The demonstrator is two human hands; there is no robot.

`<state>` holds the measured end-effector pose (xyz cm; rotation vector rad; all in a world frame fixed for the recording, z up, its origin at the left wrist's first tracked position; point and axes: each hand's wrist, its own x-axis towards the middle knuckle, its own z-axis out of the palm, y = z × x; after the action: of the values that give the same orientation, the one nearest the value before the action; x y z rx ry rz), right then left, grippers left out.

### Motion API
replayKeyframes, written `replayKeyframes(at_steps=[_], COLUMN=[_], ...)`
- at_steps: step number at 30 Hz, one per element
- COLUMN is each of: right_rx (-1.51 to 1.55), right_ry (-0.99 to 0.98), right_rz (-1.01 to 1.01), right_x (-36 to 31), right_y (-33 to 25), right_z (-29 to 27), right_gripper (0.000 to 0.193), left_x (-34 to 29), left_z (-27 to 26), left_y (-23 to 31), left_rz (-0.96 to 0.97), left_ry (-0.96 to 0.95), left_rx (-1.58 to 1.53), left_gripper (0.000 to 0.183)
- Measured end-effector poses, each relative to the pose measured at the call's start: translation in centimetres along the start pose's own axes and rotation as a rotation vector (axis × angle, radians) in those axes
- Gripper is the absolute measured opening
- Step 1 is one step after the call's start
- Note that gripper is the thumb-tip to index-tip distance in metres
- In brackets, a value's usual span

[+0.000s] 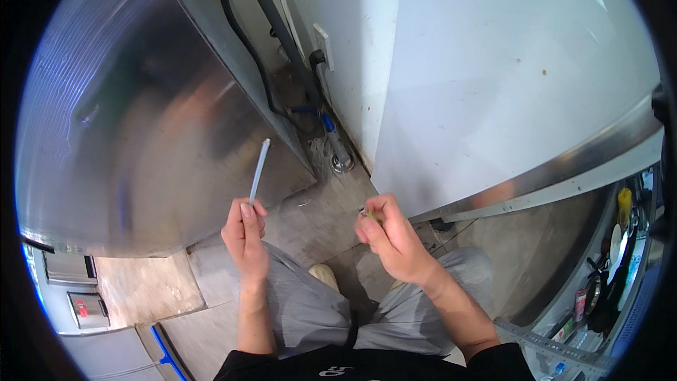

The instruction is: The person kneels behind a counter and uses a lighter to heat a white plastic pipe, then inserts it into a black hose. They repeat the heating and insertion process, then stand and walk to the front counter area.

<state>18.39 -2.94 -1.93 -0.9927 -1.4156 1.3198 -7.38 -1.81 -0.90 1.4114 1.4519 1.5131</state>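
My left hand (245,229) is closed, its thumb and fingers gripping the lower end of a thin pale tube (259,173). The tube tilts upward with its whitish tip in the air, in front of a steel panel. To the right, my right hand (395,240) is also closed, pinching a small yellow-green item with a metal-looking end (364,212). Fingers cover most of that item; it may be a lighter, but its kind is not certain. A gap separates the two hands, and the tube and the small item do not touch.
A steel cabinet side (141,141) stands at left and a white panel (508,85) at right. Between them, a grey pipe (340,152) and a black hose (247,42) run down to the tiled floor. A shelf with utensils (606,289) is lower right; a blue squeegee (166,353) lower left.
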Motion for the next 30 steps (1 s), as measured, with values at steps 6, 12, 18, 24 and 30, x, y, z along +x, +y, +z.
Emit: replayKeyframes(at_steps=[6,12,18,24,30], right_rx=[0.357,0.220,0.517,0.225,0.231], right_ry=[0.063,0.069,0.047,0.111,-0.072], right_rz=[0.217,0.202,0.258,0.073,-0.306], right_x=[1.4,1.2,0.2,0.7,3.6], right_y=[0.4,0.4,0.0,-0.4,-2.6], right_z=[-1.0,-1.1,-1.3,-2.2,1.7], right_gripper=[0.023,0.024,0.018,0.012,0.024], left_x=[-0.5,-0.8,-2.4,0.3,-1.9], left_z=[-0.4,0.1,0.2,-1.7,-0.5], left_y=[-0.4,0.3,-0.9,-0.8,2.5], left_rz=[0.042,0.164,0.127,-0.205,-0.293], left_ry=[-0.054,-0.047,-0.280,-0.280,-0.274], left_rx=[0.117,0.076,0.130,-0.763,-1.019], left_gripper=[0.040,0.037,0.037,0.027,0.034])
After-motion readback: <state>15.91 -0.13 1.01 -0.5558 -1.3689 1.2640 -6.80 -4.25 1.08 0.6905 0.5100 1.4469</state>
